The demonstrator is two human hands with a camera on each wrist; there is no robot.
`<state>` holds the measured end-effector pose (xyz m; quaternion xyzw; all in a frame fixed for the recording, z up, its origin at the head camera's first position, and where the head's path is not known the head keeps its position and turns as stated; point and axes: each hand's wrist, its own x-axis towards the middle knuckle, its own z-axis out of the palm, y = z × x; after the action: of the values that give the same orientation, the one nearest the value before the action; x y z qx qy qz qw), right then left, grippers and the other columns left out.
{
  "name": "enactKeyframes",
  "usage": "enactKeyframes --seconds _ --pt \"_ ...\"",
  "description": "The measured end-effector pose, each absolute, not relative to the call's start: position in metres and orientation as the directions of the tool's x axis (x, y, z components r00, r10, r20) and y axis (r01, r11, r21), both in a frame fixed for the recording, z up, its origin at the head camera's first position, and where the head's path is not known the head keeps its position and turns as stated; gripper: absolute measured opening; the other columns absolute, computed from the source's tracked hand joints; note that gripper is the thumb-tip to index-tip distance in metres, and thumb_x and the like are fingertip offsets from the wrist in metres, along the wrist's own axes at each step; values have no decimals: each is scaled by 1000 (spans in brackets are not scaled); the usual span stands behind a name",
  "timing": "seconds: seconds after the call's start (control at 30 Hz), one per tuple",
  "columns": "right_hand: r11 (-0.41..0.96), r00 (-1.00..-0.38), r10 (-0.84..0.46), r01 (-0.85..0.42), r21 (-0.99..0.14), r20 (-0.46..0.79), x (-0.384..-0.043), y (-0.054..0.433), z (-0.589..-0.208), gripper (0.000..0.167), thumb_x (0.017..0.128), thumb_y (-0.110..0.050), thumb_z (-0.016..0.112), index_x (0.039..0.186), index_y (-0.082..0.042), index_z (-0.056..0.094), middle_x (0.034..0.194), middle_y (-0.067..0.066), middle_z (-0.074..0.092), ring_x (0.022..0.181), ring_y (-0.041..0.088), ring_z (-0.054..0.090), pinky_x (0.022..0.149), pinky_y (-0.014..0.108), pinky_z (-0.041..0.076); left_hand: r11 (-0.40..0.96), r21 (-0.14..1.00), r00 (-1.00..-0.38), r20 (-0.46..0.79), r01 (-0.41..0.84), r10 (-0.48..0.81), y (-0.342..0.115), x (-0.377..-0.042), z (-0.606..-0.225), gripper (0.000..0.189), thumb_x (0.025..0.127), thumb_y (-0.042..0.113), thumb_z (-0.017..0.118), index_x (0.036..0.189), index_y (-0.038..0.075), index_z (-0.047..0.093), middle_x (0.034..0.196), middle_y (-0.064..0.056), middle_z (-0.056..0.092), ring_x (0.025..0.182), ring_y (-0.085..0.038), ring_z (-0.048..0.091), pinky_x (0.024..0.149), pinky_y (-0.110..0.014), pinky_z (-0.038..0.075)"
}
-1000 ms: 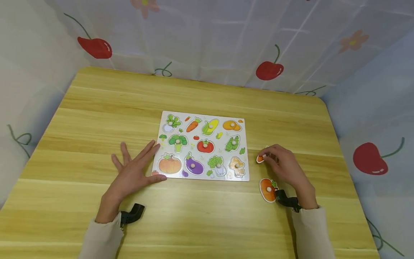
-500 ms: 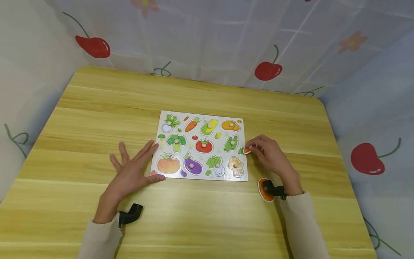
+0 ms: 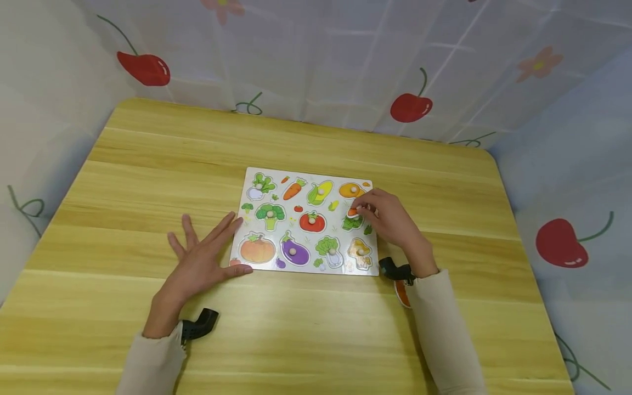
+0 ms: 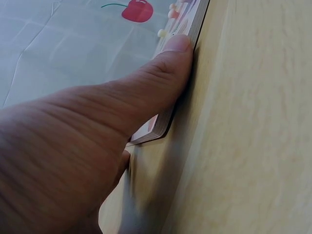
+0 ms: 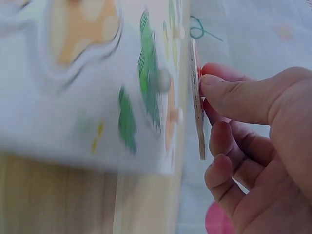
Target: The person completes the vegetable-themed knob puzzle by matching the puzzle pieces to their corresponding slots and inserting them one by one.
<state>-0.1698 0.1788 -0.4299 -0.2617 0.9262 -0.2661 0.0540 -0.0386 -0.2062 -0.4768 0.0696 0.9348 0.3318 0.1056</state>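
A white vegetable puzzle board [image 3: 271,263] lies on the table, most of its pictures bearing round knobs. My left hand [image 3: 197,269] steadies its left side with spread, straight fingers, the thumb on the front edge near the corner. In the left wrist view that thumb [image 4: 161,73] presses the board's edge. My right hand [image 3: 392,219] pinches an orange carrot puzzle piece [image 3: 353,213] over the board's right part, above the green asparagus piece [image 3: 351,224]. The right wrist view shows the thin piece [image 5: 197,97] edge-on between thumb and fingers, apart from the board.
A pumpkin puzzle piece [image 3: 402,293] lies on the table right of the board, partly hidden by the right wrist's camera [image 3: 395,270]. The printed carrot [image 3: 294,190] and printed pumpkin [image 3: 258,249] on the board carry no knobs. A cherry-patterned curtain [image 3: 316,66] hangs behind the table.
My right hand has carried the carrot piece from the table right of the board leftward and away from me, over the board. My left hand has stayed in place.
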Motion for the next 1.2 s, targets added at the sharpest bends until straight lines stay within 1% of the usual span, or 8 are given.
enactKeyframes --seconds 0.17,0.33,0.57,0.9,1.2 --pt "720 -850 -526 -457 -522 20 -180 159 -434 12 96 -9 66 106 -9 74 96 5 64 82 20 53 71 31 45 769 637 -968 -152 59 200 -206 -39 -478 102 81 62 73 161 27 21 169 3 13 131 -51 -47 94 -74 -34" --pt "716 -843 -537 -458 -527 3 -188 141 -436 13 96 -9 66 106 -9 74 100 6 66 83 22 53 74 32 45 770 635 -968 -151 59 199 -206 -40 -478 102 80 62 74 161 28 22 169 3 14 132 -52 -46 94 -75 -34" --pt "712 -836 -549 -463 -529 -6 -197 120 -438 14 99 -10 62 108 -9 73 100 7 64 83 22 51 74 32 44 771 635 -968 -156 55 198 -206 -40 -479 102 81 61 74 161 26 23 169 2 14 132 -51 -46 94 -74 -34" --pt "715 -830 -556 -446 -538 -52 -206 90 -436 12 99 -12 63 106 -12 73 99 5 65 84 22 53 77 32 45 765 641 -968 -149 61 201 -205 -39 -478 101 81 62 73 161 26 23 169 2 14 132 -51 -46 94 -74 -34" --pt "741 -820 -570 -484 -466 -53 -213 66 -431 15 100 -14 62 109 -13 74 100 5 66 90 21 57 83 36 48 768 638 -969 -149 57 196 -206 -39 -478 101 81 62 73 161 27 23 169 2 14 132 -51 -46 95 -74 -34"
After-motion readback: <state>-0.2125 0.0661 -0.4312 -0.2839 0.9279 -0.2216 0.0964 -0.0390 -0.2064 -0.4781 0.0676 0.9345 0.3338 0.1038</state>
